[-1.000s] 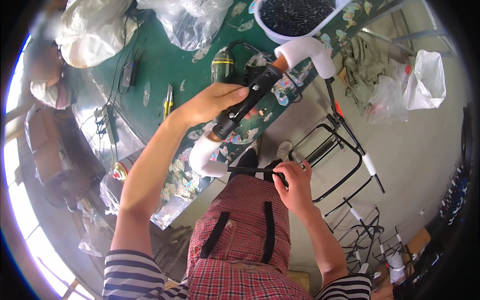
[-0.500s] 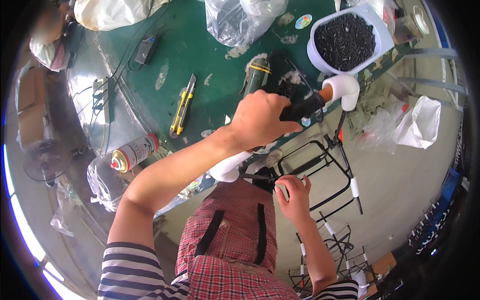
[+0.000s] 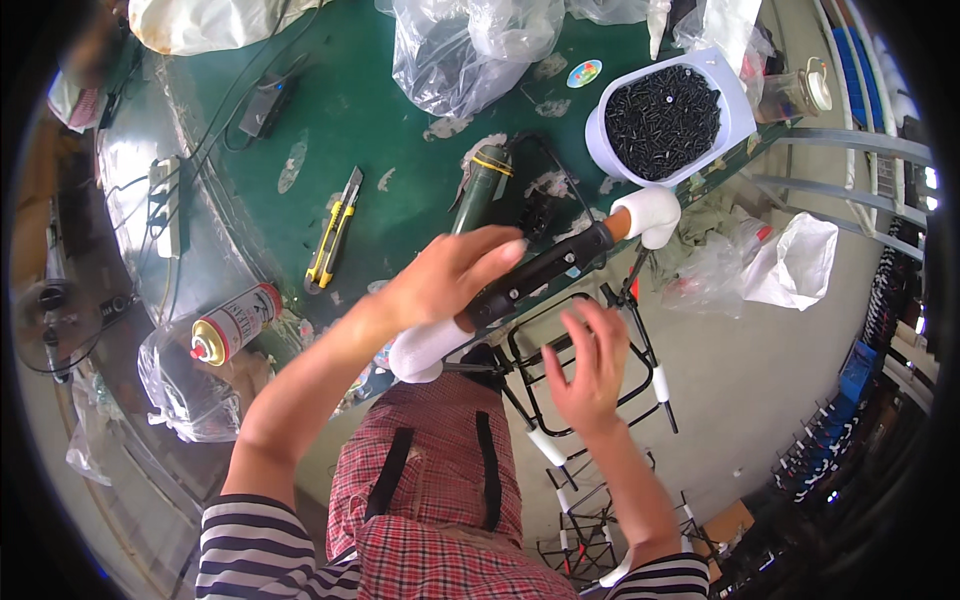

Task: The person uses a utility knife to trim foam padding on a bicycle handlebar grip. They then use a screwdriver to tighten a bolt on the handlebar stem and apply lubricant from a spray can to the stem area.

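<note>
In front of me stands a black tubular metal frame (image 3: 657,340), partly over the table edge. Across its top runs a bar with a black grip (image 3: 545,273) bearing screws, brown stretches beside it and white padded ends (image 3: 652,212). My left hand (image 3: 450,280) is open with fingers stretched out, by the near-left part of the bar; whether it touches cannot be told. My right hand (image 3: 592,372) is open, fingers spread, to the right of the grip, above the frame's tubes. Beyond the bar lies a dark green cylindrical tool (image 3: 485,190) with a yellow band.
On the green table (image 3: 330,110) are a yellow utility knife (image 3: 333,235), a tub (image 3: 738,105) of small black screw-like pieces, clear plastic bags (image 3: 465,50) and a power strip (image 3: 163,210). A spray can (image 3: 240,320) lies left. More black frames (image 3: 585,535) stand on the floor.
My left hand has let go of the grip and drawn back left, uncovering it. My right hand has risen and spread its fingers. The view has shifted a little.
</note>
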### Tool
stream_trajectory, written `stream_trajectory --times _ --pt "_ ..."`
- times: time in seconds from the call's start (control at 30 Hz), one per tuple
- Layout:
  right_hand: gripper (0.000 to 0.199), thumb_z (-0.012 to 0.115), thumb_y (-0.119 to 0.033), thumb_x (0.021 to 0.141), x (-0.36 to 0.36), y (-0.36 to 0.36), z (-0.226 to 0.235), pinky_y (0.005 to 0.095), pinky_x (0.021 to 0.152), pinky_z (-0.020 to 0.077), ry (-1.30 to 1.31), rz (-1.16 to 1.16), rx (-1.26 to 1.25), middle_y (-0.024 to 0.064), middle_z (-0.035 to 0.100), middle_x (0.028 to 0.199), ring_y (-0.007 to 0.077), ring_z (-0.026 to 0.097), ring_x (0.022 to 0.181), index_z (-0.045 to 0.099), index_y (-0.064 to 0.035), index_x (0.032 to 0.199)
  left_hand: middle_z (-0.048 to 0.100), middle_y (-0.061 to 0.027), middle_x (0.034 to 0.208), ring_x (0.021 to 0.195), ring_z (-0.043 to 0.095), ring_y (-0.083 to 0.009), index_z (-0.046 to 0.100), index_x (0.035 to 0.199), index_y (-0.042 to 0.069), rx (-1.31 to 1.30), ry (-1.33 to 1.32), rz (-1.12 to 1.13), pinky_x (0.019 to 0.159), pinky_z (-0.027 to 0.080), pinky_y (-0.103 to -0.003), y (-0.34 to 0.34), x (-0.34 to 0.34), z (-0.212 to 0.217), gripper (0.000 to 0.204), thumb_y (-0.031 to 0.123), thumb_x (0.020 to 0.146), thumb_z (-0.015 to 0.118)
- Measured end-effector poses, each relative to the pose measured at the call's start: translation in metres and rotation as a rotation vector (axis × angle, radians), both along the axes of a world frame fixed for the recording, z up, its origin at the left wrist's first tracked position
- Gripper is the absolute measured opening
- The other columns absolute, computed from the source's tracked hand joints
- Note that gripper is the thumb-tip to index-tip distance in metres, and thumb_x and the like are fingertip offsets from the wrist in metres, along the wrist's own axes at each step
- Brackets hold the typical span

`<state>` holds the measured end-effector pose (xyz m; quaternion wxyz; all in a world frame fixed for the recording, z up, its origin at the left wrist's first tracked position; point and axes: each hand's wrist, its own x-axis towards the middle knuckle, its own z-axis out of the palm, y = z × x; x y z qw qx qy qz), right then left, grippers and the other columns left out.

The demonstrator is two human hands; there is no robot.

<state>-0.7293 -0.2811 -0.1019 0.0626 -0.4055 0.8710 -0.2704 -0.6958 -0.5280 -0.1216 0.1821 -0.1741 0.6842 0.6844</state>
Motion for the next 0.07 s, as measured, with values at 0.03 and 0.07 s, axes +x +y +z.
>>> stream_trajectory --times 0.03,0.07 --pt "0.058 0.077 -0.01 0.075 -0.016 -0.006 0.002 0.0572 0.106 0.0341 0.118 0.049 -0.017 0.0127 0.055 0.131 0.0345 0.053 0.12 0.055 -0.0045 0.128 0.066 -0.0165 0.12 0.115 0.062 -0.025 0.053 0.135 -0.001 -0.073 0.014 0.039 0.1 0.045 -0.035 0.003 0.014 0.006 0.057 0.044 0.101 0.053" --pt "0.068 0.08 -0.013 0.072 -0.03 -0.012 0.002 0.0586 0.108 0.0312 0.183 0.132 0.049 0.0132 0.051 0.139 0.0359 0.05 0.127 0.053 -0.0061 0.134 0.066 -0.0165 0.12 0.115 0.062 -0.025 0.053 0.135 -0.001 -0.073 0.019 0.044 0.1 0.045 -0.035 0.003 0.013 0.007 0.057 0.044 0.101 0.053"
